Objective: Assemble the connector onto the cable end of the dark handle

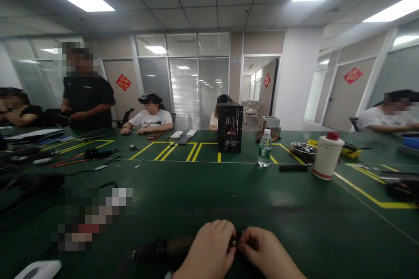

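Note:
My left hand point(209, 248) is curled shut around the end of a dark cylindrical tool or handle point(163, 249) that lies along the table toward the left. My right hand point(265, 255) meets it fingertip to fingertip, pinching a small dark part point(236, 240) at the tool's tip. Both hands sit at the near edge of the green table mat point(209, 196). The small part is mostly hidden by my fingers.
A black perforated case point(230, 127), a water bottle point(265, 147), a white jar with a red cap point(327, 155) and a metal dish point(303, 148) stand farther out. Cables and tools point(81, 157) lie left. Several people sit or stand around the table.

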The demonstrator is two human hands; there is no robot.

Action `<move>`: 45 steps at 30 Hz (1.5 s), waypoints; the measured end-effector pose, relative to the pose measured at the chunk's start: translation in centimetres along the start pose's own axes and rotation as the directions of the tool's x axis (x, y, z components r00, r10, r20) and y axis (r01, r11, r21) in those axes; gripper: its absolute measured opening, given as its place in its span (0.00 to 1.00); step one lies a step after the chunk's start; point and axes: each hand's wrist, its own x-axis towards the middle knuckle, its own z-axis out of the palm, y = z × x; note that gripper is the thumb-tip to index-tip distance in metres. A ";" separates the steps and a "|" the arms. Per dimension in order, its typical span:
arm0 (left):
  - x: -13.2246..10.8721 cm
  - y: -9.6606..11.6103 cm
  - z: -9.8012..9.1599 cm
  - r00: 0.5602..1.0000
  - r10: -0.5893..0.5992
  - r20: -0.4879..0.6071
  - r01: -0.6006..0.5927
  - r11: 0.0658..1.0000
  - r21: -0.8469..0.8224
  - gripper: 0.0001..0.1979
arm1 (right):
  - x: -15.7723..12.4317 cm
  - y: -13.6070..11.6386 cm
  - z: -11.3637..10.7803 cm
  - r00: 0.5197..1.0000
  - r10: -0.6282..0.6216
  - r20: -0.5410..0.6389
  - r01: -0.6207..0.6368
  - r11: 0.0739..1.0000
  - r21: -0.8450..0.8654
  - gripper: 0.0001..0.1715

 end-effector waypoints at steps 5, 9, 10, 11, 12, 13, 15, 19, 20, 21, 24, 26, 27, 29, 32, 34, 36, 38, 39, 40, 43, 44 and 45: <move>-0.1 0.0 0.1 1.000 -0.009 -0.003 0.009 1.000 0.006 0.09 | 0.2 0.0 -0.1 1.000 0.008 0.008 -0.008 1.000 -0.004 0.08; -0.1 -0.1 0.2 0.999 0.032 -0.002 -0.032 0.999 -0.008 0.07 | 0.3 0.3 -0.3 1.000 0.002 0.017 -0.002 1.000 0.009 0.08; -0.1 -0.1 0.2 0.999 0.044 -0.003 -0.044 0.999 -0.016 0.06 | 0.3 0.4 -0.4 1.000 -0.001 0.019 0.001 1.000 0.012 0.08; -0.1 -0.1 0.2 0.999 0.052 -0.006 -0.052 0.998 -0.024 0.07 | 0.3 0.5 -0.4 1.000 -0.002 0.023 0.001 1.000 0.015 0.07; 0.0 -0.1 0.2 0.999 0.053 -0.012 -0.053 0.998 -0.030 0.07 | 0.3 0.5 -0.5 1.000 -0.002 0.027 0.001 1.000 0.018 0.07; 0.0 -0.1 0.2 0.999 0.040 -0.021 -0.041 0.999 -0.032 0.07 | 0.4 0.6 -0.5 1.000 -0.004 0.029 0.003 1.000 0.022 0.07; 0.0 0.0 0.1 0.999 -0.010 -0.040 0.009 1.000 -0.027 0.07 | 0.4 0.7 -0.6 1.000 -0.012 0.028 0.012 1.000 0.026 0.06; 0.0 0.0 0.1 0.999 -0.029 -0.034 0.028 0.999 -0.018 0.05 | 0.4 0.9 -0.6 0.999 -0.005 0.039 0.004 0.999 0.039 0.07; 0.0 0.0 0.1 0.999 -0.011 -0.032 0.011 1.000 -0.020 0.05 | 0.4 0.9 -0.5 0.999 -0.002 0.043 0.000 0.999 0.041 0.07; 0.0 0.0 0.2 0.999 0.004 -0.032 -0.005 1.000 -0.021 0.05 | 0.4 1.0 -0.5 0.999 -0.002 0.046 0.000 0.999 0.040 0.07; 0.0 -0.2 0.3 0.999 0.033 -0.033 -0.033 0.999 -0.024 0.06 | 0.4 1.3 -0.4 0.999 -0.034 0.041 0.033 0.999 0.024 0.06; -0.1 -0.2 0.3 0.999 0.039 -0.031 -0.039 0.999 -0.026 0.06 | 0.5 1.5 -0.3 0.998 -0.050 0.040 0.049 0.999 0.019 0.06; -0.1 -0.2 0.3 0.999 0.036 -0.034 -0.037 0.999 -0.029 0.07 | 0.5 1.6 -0.3 0.998 -0.052 0.043 0.051 0.999 0.017 0.06; -0.2 -0.1 0.1 0.999 0.016 -0.046 -0.018 0.999 -0.030 0.08 | 0.5 1.6 -0.3 0.998 -0.045 0.044 0.044 0.999 0.011 0.07; -0.3 0.2 -0.2 0.998 -0.023 -0.056 0.022 1.000 -0.017 0.12 | 0.5 1.3 -0.4 0.999 -0.035 0.040 0.035 0.999 0.000 0.06; -0.4 0.3 -0.3 0.998 -0.034 -0.055 0.033 0.999 -0.006 0.12 | 0.4 1.1 -0.5 0.998 -0.033 0.047 0.033 0.999 0.005 0.06; -0.4 0.4 -0.2 0.997 -0.038 -0.068 0.037 0.999 -0.007 0.10 | 0.4 0.9 -0.6 0.998 -0.033 0.058 0.033 0.999 0.010 0.06; -0.4 0.3 -0.1 0.995 -0.039 -0.087 0.038 0.999 -0.014 0.08 | 0.4 0.8 -0.8 0.997 -0.034 0.063 0.034 0.999 0.005 0.06; -0.5 0.3 0.0 0.995 -0.034 -0.091 0.033 0.999 -0.015 0.06 | 0.3 0.8 -0.8 0.997 -0.038 0.065 0.038 0.999 0.001 0.06; -0.5 0.3 0.0 0.995 -0.028 -0.094 0.027 1.000 -0.013 0.04 | 0.3 0.8 -0.8 0.997 -0.041 0.067 0.041 0.999 -0.003 0.06; -0.5 0.3 -0.1 0.996 0.005 -0.085 -0.006 1.000 -0.009 0.02 | 0.4 1.0 -0.8 0.996 -0.042 0.083 0.044 0.999 -0.012 0.06; -0.5 0.2 -0.1 0.997 0.016 -0.082 -0.017 1.000 -0.010 0.02 | 0.4 1.1 -0.8 0.995 -0.043 0.087 0.044 0.999 -0.010 0.06; -0.5 0.2 -0.1 0.997 0.023 -0.079 -0.024 1.000 -0.012 0.03 | 0.4 1.1 -0.8 0.995 -0.043 0.090 0.044 0.999 -0.004 0.06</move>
